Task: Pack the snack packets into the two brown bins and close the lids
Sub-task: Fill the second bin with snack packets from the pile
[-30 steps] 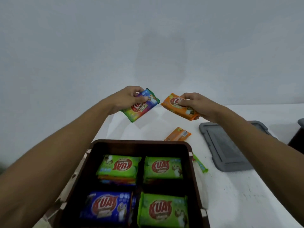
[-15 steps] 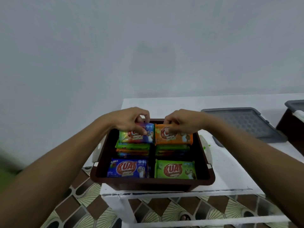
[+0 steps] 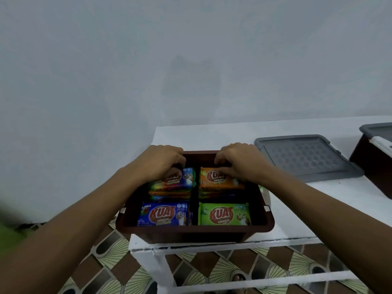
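An open brown bin (image 3: pixel 191 231) stands at the front left corner of the white table (image 3: pixel 318 200). Four stacks of KUAT snack packets fill it. My left hand (image 3: pixel 163 162) grips a rainbow-coloured packet (image 3: pixel 182 179) on top of the far left stack. My right hand (image 3: pixel 239 161) holds an orange packet (image 3: pixel 220 180) on the far right stack. A blue packet (image 3: pixel 163 214) tops the near left stack and a green packet (image 3: pixel 223 214) the near right one. The bin's grey lid (image 3: pixel 305 158) lies flat on the table to the right.
A second brown bin (image 3: pixel 373 166) with a grey lid on it stands at the right edge of the view. A bit of green packet (image 3: pixel 261 188) shows just outside the open bin's right wall. A plain wall rises behind; patterned floor tiles lie below the table.
Both hands brought the rainbow and orange packets from above the table's far side down into the bin and onto the far stacks. The view pulled back and rose.
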